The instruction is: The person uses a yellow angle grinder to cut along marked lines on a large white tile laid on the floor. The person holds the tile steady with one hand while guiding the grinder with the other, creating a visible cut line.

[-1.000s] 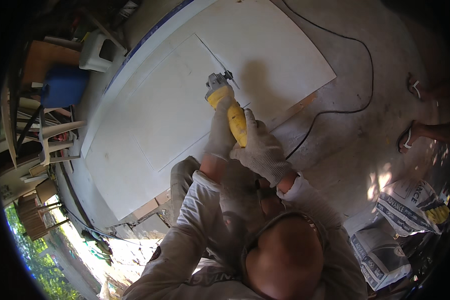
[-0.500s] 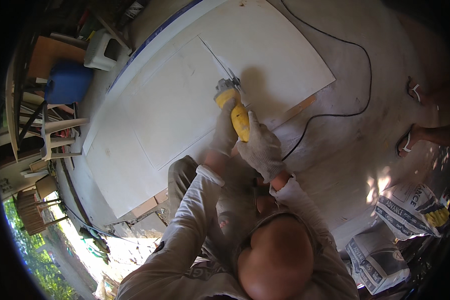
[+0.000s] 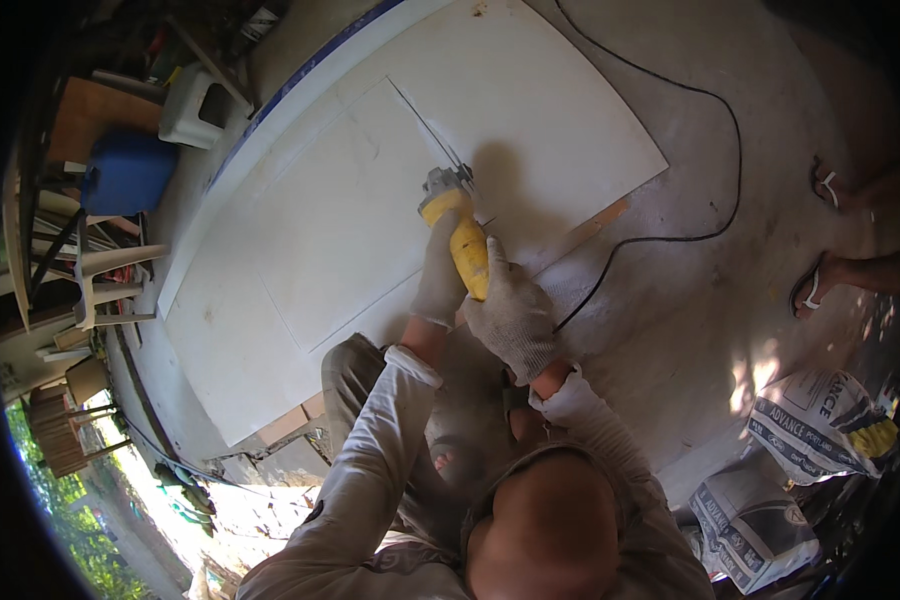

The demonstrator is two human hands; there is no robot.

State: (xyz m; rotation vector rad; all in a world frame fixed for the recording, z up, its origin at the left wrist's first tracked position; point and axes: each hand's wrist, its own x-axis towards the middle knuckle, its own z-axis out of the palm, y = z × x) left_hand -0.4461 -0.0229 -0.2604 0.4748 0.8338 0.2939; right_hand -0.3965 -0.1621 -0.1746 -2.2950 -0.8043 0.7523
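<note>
A yellow angle grinder [image 3: 469, 245] with a grey head rests over a large pale board [image 3: 350, 190] on the floor. My left hand [image 3: 440, 275], in a pale knit glove, is wrapped around the grinder's body close behind its head. My right hand [image 3: 515, 315], gloved the same way, grips the rear end of the handle. The grinder's disc sits at the near end of a dark cut line [image 3: 425, 125] in the board. Thin pencil-like lines mark out a rectangle to the left. The fingers of both hands are partly hidden by the tool.
A black cord [image 3: 735, 190] curves across the floor on the right. Another person's sandalled feet [image 3: 815, 280] stand at the right edge. Cement bags [image 3: 755, 525] lie at lower right. A blue container [image 3: 130, 172], a white stool [image 3: 192, 108] and chairs stand at left. Wood strips [image 3: 600, 217] lie under the board's edge.
The grinder and both hands have moved slightly toward me along the board, and the dark cut line behind the disc looks a little longer. The whole view has shifted slightly.
</note>
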